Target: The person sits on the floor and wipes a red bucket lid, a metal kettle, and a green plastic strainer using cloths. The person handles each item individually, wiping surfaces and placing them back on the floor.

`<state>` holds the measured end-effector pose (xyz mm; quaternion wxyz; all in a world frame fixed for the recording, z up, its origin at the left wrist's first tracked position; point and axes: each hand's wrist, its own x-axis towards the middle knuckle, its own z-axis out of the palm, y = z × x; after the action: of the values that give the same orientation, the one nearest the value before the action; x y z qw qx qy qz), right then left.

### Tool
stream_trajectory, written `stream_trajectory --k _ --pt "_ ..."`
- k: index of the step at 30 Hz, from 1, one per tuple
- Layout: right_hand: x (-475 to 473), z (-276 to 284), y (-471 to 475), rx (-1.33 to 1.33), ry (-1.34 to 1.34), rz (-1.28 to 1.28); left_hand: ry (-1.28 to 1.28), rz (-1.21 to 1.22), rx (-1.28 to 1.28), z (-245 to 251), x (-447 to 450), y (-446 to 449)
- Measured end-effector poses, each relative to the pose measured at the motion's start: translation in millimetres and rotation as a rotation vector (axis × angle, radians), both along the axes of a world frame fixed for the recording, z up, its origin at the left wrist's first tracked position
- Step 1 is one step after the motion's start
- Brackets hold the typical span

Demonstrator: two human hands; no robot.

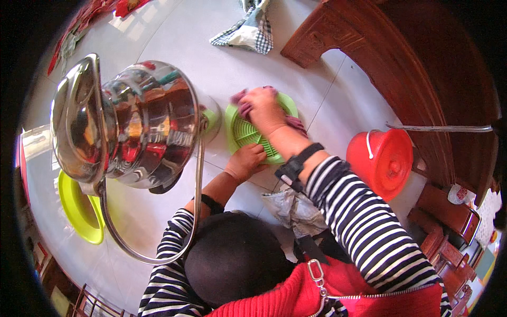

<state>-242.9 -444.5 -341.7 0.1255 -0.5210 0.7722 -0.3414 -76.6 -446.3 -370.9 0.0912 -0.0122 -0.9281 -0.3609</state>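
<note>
A round green plastic basket (pixel 233 138) with a slatted bottom is before me on the tiled floor. My left hand (pixel 245 160) grips its near rim, fingers over the inside. In my right hand (pixel 263 109) is a bunched purple cloth (pixel 296 123), pressed against the far side of the basket. That hand looks slightly blurred and hides part of the rim and slats. One end of the cloth hangs out over the basket's right side.
A shiny metal vacuum flask (pixel 154 126) with a looped handle looms at left. Beyond it is a lime-green plastic basin (pixel 77 214). At right are a lidded red bucket (pixel 380 162) and carved wooden furniture (pixel 380 43). Checked fabric (pixel 247 33) and a crumpled bag (pixel 295 210) lie about.
</note>
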Motion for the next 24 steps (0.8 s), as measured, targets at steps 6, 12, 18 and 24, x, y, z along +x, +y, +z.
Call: stream_trajectory --k 6,12,18,24 --pt "-74 -11 25 0.257 0.112 -0.475 -0.052 0.001 0.027 2 3 -1" --pt "27 -9 -25 0.037 0.225 0.014 0.062 0.051 -0.01 -9 4 2" --pt "31 9 -11 0.042 0.142 0.322 -0.068 0.103 -0.028 -12 5 8" --pt "32 18 -16 0.141 0.2 0.142 -0.16 -0.026 0.035 -10 9 2"
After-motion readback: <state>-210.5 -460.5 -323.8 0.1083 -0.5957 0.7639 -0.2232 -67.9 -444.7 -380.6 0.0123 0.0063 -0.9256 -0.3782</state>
